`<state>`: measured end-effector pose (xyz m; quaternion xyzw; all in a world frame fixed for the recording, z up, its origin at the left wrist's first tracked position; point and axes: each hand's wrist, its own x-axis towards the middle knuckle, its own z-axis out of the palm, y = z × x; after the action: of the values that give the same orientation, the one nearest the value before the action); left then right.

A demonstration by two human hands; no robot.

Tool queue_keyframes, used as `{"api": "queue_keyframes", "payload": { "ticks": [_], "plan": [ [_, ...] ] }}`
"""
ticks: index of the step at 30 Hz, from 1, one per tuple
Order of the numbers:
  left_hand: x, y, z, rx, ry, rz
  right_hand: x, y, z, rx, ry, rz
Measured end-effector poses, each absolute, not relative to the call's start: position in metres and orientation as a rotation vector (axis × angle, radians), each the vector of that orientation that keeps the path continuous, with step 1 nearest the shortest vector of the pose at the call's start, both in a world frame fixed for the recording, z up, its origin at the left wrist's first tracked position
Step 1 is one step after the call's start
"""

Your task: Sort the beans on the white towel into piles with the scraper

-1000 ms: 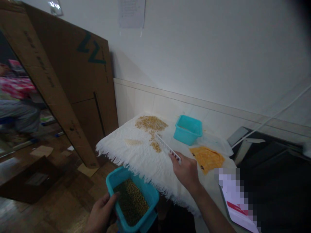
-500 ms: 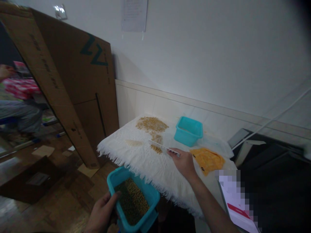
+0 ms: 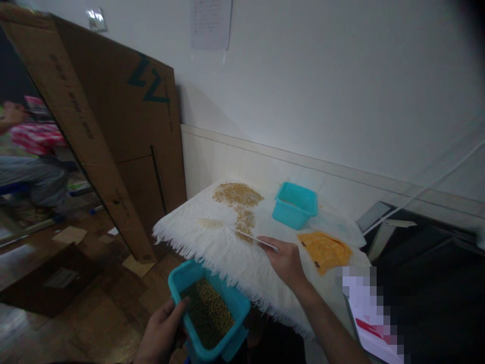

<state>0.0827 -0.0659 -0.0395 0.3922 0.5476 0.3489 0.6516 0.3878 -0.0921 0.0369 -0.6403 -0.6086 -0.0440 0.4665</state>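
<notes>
My left hand (image 3: 161,333) grips the near rim of a teal tub (image 3: 223,301) full of soybeans, held just below the fringed front edge of a white cloth (image 3: 212,250) on a small table. My right hand (image 3: 286,263) pinches a thin white ruler (image 3: 248,236), laid low across the cloth just in front of a trail of soybeans (image 3: 244,220). A bigger heap of soybeans (image 3: 237,193) lies at the cloth's far side.
A second teal tub (image 3: 294,205) stands at the back of the cloth, an orange cloth (image 3: 326,251) to its right. A tall cardboard box (image 3: 113,131) leans at the left. Another person (image 3: 26,151) sits at far left. A booklet (image 3: 373,328) lies at lower right.
My right hand has swung the ruler from pointing away to lying flatter and crosswise behind the small bean trail. The left hand and its tub have hardly moved.
</notes>
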Motion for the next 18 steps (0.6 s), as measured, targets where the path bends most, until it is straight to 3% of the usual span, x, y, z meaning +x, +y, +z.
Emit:
{"api": "queue_keyframes", "payload": {
  "ticks": [18],
  "plan": [
    [0.089, -0.072, -0.024, 0.882, 1.238, 0.77, 0.368, -0.12, 0.037, -1.654, -1.511, -0.198]
  ]
}}
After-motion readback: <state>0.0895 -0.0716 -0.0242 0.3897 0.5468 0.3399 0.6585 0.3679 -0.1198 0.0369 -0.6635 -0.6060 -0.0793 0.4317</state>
